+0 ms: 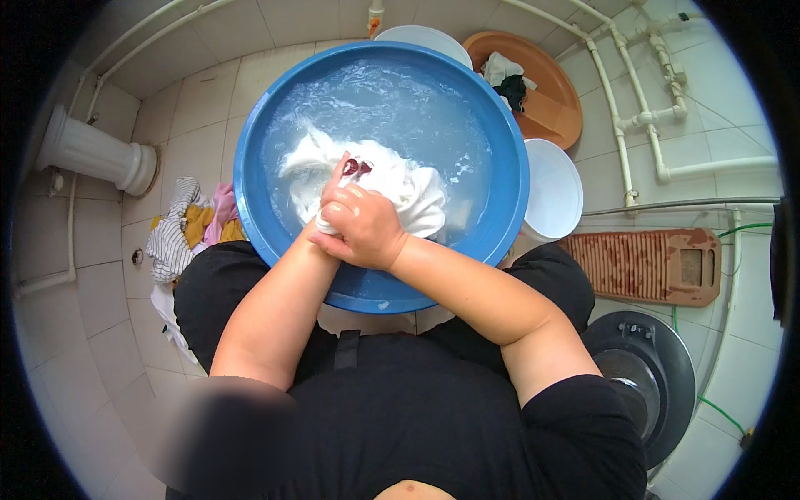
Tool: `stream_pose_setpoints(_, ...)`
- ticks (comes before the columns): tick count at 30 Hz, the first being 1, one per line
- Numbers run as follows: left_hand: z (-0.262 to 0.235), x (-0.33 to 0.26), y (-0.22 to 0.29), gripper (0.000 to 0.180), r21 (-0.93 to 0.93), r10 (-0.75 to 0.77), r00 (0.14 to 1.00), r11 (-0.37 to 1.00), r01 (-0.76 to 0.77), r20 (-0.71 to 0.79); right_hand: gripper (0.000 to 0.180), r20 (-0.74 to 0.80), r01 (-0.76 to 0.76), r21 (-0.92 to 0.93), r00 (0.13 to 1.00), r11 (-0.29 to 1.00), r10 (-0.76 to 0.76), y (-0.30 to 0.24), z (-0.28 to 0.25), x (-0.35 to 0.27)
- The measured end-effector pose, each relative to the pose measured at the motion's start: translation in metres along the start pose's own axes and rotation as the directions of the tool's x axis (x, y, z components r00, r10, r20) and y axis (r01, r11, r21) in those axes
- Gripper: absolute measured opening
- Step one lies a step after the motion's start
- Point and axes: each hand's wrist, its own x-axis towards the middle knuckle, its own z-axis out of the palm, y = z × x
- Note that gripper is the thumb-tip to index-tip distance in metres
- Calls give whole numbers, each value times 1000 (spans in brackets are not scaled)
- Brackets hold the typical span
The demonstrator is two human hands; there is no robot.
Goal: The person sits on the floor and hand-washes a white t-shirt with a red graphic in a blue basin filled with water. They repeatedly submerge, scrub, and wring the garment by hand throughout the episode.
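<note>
A white wet garment [412, 200] with a dark red printed patch lies bunched in cloudy, sudsy water in a large blue basin [250, 179]. My right hand [368, 225] is closed over a fold of this garment, with suds on its knuckles. Beneath it, my left hand [337, 175] presses against the same cloth; one finger points up along the fabric beside the red patch, and its other fingers are hidden. Both hands meet over the basin's near left part, the wrists almost crossing.
Striped, yellow and pink clothes [196, 221] lie on the tiles at left, near a white column [96, 150]. An orange-brown basin [558, 108] with clothes and a white bucket [552, 187] stand beyond. At right are a brown washboard [621, 265], a dark round basin [671, 367] and white pipes [617, 125].
</note>
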Motion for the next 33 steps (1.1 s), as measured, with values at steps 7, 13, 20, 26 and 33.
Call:
stream_pose_setpoints(7, 38, -6, -16, 25, 341, 17, 918, 931, 130, -397, 26, -244, -657, -129, 747, 743, 618, 69, -20, -12)
stream_pose_setpoints(13, -30, 20, 2, 35, -36, -207, 960, 975, 217, 188, 23, -47, -249, 38, 967, 968, 251, -7, -9, 1)
stream_pose_setpoints(20, 59, -9, 0, 47, 99, -219, 961, 966, 237, -168, 35, -320, -872, 125, 417, 474, 851, 164, -38, -50)
stream_pose_setpoints(26, 20, 3, 12, 48, -93, -119, 950, 991, 96, -289, 59, 99, -945, 259, 233, 201, 967, 155, -48, -64)
stream_pose_setpoints(33, 23, 5, 9, 39, -76, -80, 961, 995, 62, -265, 53, -32, -883, -86, 465, 461, 885, 207, -22, -97)
